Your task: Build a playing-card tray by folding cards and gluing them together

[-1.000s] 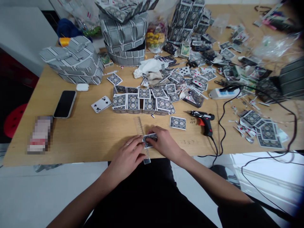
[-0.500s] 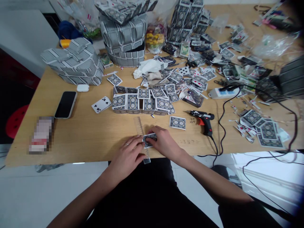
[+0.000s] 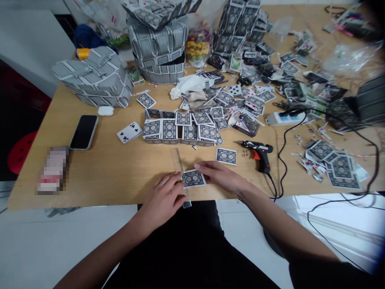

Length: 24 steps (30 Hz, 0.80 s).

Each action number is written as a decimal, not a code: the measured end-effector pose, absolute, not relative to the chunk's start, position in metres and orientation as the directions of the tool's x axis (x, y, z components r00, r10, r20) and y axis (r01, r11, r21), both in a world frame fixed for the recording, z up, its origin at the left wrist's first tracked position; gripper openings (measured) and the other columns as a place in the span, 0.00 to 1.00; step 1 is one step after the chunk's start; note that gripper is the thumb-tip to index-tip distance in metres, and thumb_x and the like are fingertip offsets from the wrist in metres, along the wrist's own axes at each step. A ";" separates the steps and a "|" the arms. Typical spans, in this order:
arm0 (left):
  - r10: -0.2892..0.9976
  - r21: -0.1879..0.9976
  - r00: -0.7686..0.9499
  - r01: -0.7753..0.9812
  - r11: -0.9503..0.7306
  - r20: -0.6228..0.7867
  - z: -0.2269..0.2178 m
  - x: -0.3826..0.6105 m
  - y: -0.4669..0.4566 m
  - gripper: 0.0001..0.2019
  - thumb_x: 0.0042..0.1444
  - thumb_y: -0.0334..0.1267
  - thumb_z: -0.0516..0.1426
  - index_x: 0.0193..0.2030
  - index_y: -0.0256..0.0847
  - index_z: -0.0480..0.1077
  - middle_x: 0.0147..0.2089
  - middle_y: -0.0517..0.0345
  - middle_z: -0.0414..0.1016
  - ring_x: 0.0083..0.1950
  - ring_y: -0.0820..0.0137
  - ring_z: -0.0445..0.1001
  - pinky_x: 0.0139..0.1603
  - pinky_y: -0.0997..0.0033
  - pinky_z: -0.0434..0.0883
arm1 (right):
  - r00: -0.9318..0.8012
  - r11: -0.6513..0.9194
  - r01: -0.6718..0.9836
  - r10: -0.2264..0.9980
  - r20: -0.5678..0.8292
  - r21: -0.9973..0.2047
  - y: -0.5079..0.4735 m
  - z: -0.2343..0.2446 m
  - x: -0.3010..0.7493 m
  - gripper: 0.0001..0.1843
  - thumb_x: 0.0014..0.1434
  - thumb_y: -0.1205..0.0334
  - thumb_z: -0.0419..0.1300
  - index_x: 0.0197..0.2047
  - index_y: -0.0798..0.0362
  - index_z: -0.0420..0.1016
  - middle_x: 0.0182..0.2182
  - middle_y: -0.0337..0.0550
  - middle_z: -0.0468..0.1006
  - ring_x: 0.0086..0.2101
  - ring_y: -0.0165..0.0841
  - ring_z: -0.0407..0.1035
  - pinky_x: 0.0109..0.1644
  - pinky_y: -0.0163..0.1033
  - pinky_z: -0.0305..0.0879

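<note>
A clear ruler lies across the left end of a patterned playing card at the table's front edge. The fingers of my left hand press the ruler down there, a ring on one of them. My right hand has the card's right end between thumb and fingers; most of the card's back shows. Behind my right hand another playing card lies flat. Beyond the ruler stands a box shape made of cards.
A glue gun with a black cord lies at right, near a power strip. A phone and an earbud case are at left. Woven card bags stand behind, beside heaps of cards and scraps.
My right hand has slid to the right along the card, from its middle to its right end, so more of the card shows. My left hand stays on the ruler.
</note>
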<state>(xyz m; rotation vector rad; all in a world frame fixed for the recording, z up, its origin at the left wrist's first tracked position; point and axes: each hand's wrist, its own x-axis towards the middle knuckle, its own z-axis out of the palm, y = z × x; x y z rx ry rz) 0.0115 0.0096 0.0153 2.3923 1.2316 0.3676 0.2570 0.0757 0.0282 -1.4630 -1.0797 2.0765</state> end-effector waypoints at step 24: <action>0.805 0.492 0.587 0.679 -0.545 0.081 0.002 0.005 0.010 0.16 0.66 0.40 0.67 0.59 0.41 0.75 0.68 0.45 0.77 0.68 0.51 0.75 0.70 0.45 0.74 | -0.422 -0.729 -0.136 0.656 -0.626 -0.671 0.065 0.043 0.241 0.24 0.62 0.41 0.72 0.45 0.57 0.85 0.45 0.57 0.88 0.50 0.46 0.82 0.67 0.56 0.71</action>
